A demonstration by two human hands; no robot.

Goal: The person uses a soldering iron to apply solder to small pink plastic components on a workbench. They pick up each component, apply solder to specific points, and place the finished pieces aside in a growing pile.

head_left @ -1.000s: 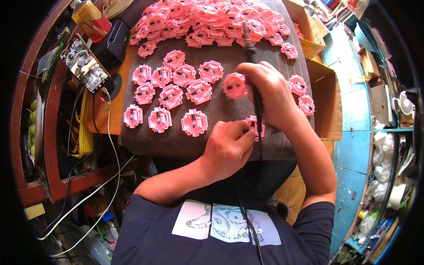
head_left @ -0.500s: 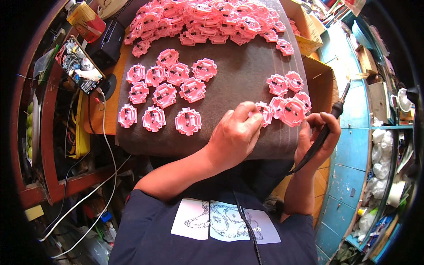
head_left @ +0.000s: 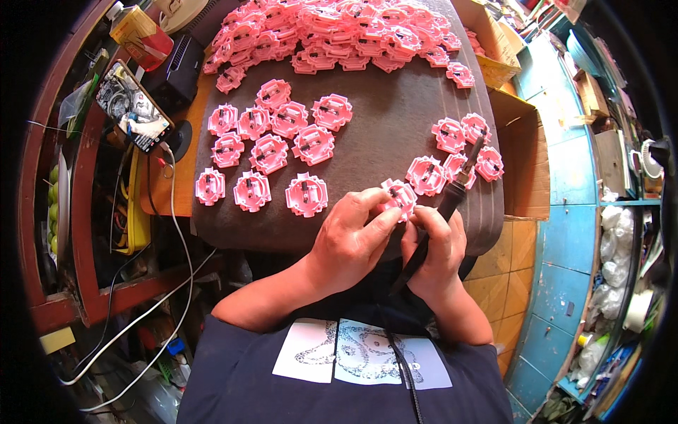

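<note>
Casing (head_left: 401, 198) pink, roundish, notched, dark-centred.

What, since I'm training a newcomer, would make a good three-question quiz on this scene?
1. Which hand holds the black pen-shaped tool?
2. True or false: the left hand touches no pink part.
3. The big pink pile lies at the work surface's: A) near edge; B) far end; C) middle.

Key: 1. The right hand. 2. False; the left hand has fingers on a pink part. 3. B.

2 bare hands (head_left: 347, 237) (head_left: 445, 256) close together, fingers (head_left: 382, 225) curled, forearms (head_left: 265, 300) (head_left: 468, 311) converging from below.
</note>
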